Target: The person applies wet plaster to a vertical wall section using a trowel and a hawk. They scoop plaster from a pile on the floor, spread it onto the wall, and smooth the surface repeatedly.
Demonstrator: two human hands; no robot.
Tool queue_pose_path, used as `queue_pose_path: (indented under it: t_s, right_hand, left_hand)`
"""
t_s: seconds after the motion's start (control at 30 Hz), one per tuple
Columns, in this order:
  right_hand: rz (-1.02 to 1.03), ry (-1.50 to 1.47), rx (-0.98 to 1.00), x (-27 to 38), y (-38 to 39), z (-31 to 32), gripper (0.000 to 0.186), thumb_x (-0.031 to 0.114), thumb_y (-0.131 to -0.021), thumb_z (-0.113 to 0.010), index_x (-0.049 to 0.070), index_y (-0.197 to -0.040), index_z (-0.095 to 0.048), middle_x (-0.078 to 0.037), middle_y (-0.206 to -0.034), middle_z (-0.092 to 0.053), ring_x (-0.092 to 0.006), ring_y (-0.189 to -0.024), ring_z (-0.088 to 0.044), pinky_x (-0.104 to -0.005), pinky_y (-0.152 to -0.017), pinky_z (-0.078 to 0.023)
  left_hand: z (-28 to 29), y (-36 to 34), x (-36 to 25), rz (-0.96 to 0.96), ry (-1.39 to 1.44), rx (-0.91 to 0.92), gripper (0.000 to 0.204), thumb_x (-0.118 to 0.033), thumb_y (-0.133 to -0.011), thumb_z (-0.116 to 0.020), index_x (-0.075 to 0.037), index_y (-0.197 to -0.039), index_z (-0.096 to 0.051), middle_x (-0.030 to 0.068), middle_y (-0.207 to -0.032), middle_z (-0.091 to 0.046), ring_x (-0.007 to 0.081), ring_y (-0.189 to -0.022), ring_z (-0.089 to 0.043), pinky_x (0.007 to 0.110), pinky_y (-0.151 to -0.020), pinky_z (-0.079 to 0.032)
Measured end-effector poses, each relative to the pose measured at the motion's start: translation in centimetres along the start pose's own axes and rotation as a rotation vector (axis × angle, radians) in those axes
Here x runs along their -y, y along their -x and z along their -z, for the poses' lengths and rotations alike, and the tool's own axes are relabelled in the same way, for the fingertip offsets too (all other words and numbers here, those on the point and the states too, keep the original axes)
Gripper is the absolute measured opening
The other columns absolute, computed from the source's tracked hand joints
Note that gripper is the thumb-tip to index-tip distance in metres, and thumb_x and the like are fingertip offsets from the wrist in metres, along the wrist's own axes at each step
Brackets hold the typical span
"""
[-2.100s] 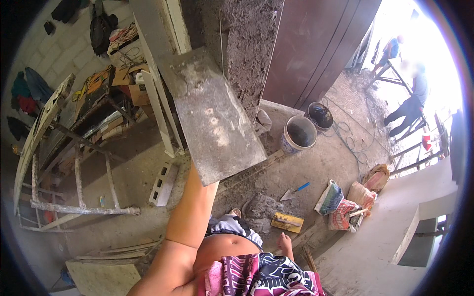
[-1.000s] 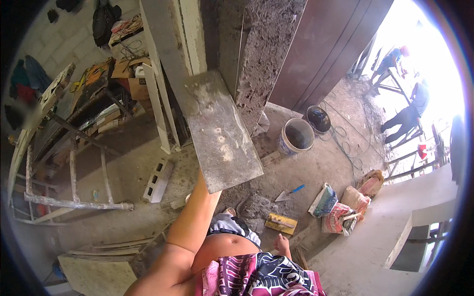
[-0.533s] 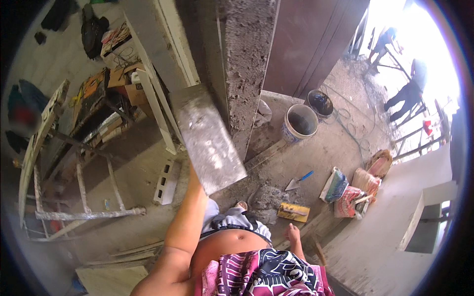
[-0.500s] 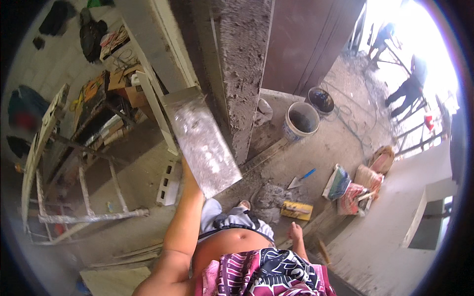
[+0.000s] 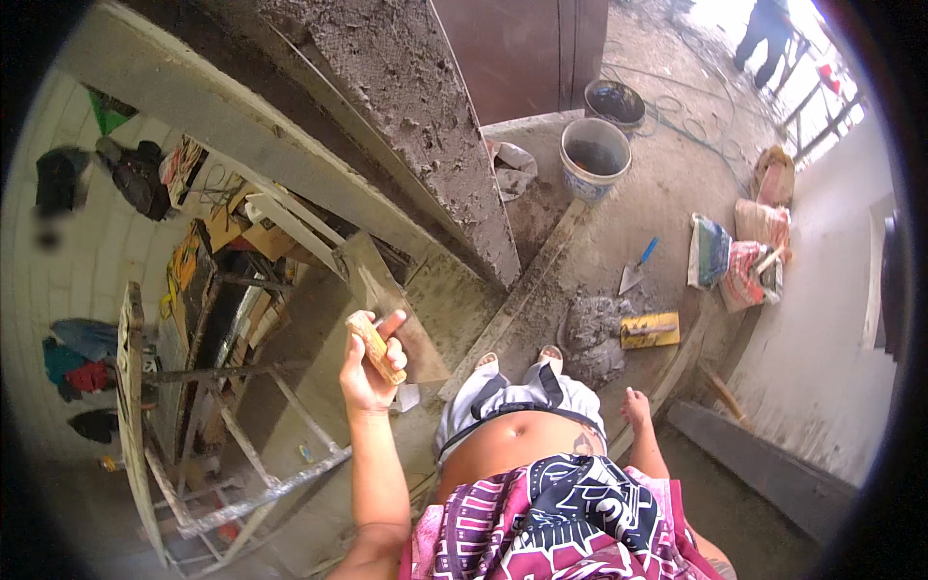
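Observation:
My left hand (image 5: 367, 385) is closed round the wooden handle of a plastering trowel, held up in front of me. The trowel's rectangular metal blade (image 5: 389, 302) lies beyond the fingers, smeared grey and tilted. My right hand (image 5: 636, 408) hangs low at my side, fingers loosely apart and nothing visible in it. On the floor ahead of that hand lies a yellow float (image 5: 661, 331), beside a heap of wet grey mortar (image 5: 592, 338). A small pointed trowel (image 5: 633, 276) with a blue handle rests just beyond the heap.
A rough mortar-coated column (image 5: 406, 106) rises ahead. Two buckets (image 5: 595, 155) stand beyond it, with hoses on the floor. Torn bags (image 5: 749, 271) lean by the right wall. A metal frame like a ladder (image 5: 232, 435) stands at left. Another person (image 5: 764, 39) is at the far right.
My left hand has turned the trowel, so its handle now faces me and the blade points downward beyond it. The view has shifted, and my right hand still hangs low.

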State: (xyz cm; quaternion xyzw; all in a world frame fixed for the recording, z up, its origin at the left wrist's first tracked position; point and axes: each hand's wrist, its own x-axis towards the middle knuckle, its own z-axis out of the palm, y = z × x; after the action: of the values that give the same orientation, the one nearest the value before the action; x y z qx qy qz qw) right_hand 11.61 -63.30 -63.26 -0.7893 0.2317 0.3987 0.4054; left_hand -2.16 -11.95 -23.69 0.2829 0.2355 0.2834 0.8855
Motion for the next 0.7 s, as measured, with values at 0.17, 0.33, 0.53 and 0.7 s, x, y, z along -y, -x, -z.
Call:
queue_pose_path:
  t_s: [0.17, 0.33, 0.53, 0.7]
  right_hand:
    - [0.022, -0.035, -0.089, 0.1, 1.6, -3.5, 0.04, 0.043, -0.098, -0.051, 0.005, -0.111, -0.06, -0.006, -0.086, -0.061, -0.0175, -0.063, -0.06, -0.0317, -0.051, -0.046]
    - [0.096, -0.19, -0.117, 1.8, 4.6, -7.0, 0.04, 0.043, -0.098, -0.053, 0.006, -0.111, -0.059, -0.006, -0.087, -0.062, -0.0166, -0.065, -0.06, -0.0307, -0.052, -0.047]
    - [-0.012, -0.24, -0.145, -2.0, 9.0, -10.0, 0.04, 0.042, -0.097, -0.054, 0.005, -0.111, -0.058, -0.006, -0.088, -0.063, -0.0156, -0.062, -0.059, -0.0296, -0.05, -0.046]
    - [-0.099, -0.217, -0.181, -8.1, 11.5, -10.8, 0.038, 0.04, -0.097, -0.055, 0.004, -0.109, -0.058, -0.007, -0.085, -0.062, -0.0149, -0.059, -0.057, -0.0309, -0.045, -0.044]
  left_hand:
    - [-1.3, -0.9, -2.5, 0.038, -0.256, 0.26, 0.046, -0.026, -0.095, -0.064, -0.004, -0.131, -0.046, 0.0085, -0.079, -0.057, 0.0115, -0.057, -0.05, 0.023, -0.052, -0.041]
    - [0.1, -1.7, -4.9, -0.222, -1.532, 0.18, 0.036, -0.022, -0.086, -0.073, -0.005, -0.115, -0.057, 0.0133, -0.082, -0.064, 0.0279, -0.063, -0.061, 0.033, -0.057, -0.049]
    - [2.1, -3.1, -7.6, -0.56, -1.945, 0.21, 0.031, -0.014, -0.077, -0.074, -0.008, -0.106, -0.063, 0.0138, -0.097, -0.065, 0.0357, -0.092, -0.062, 0.043, -0.08, -0.047]
    - [3.2, -6.1, -9.0, -0.696, -1.959, 0.448, 0.03, -0.014, -0.077, -0.075, -0.008, -0.103, -0.061, 0.0101, -0.092, -0.063, 0.0326, -0.09, -0.057, 0.042, -0.085, -0.043]
